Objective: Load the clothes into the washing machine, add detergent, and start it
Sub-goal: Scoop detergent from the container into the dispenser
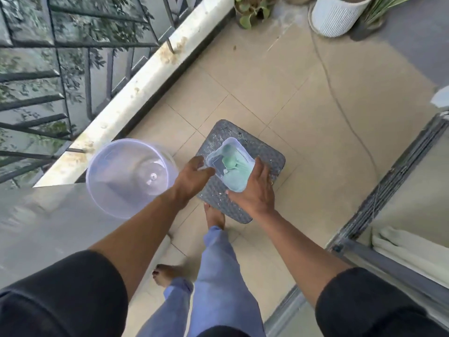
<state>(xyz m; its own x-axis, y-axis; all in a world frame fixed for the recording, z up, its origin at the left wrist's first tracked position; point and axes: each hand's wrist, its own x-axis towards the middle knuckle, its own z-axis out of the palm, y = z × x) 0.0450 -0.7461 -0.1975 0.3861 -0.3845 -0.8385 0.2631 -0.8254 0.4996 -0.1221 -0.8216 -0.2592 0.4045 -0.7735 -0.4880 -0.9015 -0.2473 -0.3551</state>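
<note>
A: Where's the detergent?
B: Clear rectangular plastic tub of pale green powder [229,164], centre, over the grey mat [267,161]; right hand [255,190] cradles it, left hand [193,177] reaching in from nine o'clock, fingers loose.
A: Advice?
B: Keep it level; scoop gently.

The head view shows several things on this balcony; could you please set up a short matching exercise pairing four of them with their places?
Things:
1. clear box
2. green scoop
3. round tub
4. white ribbed pot

Places:
A. inside the clear box, on pale green powder
B. top of the view, by the leafy plants
C. between the hands, over the grey mat
D. left of the left hand, near the railing ledge

Pairs: 1-C, 2-A, 3-D, 4-B. The right hand grips the box's near side.
</note>
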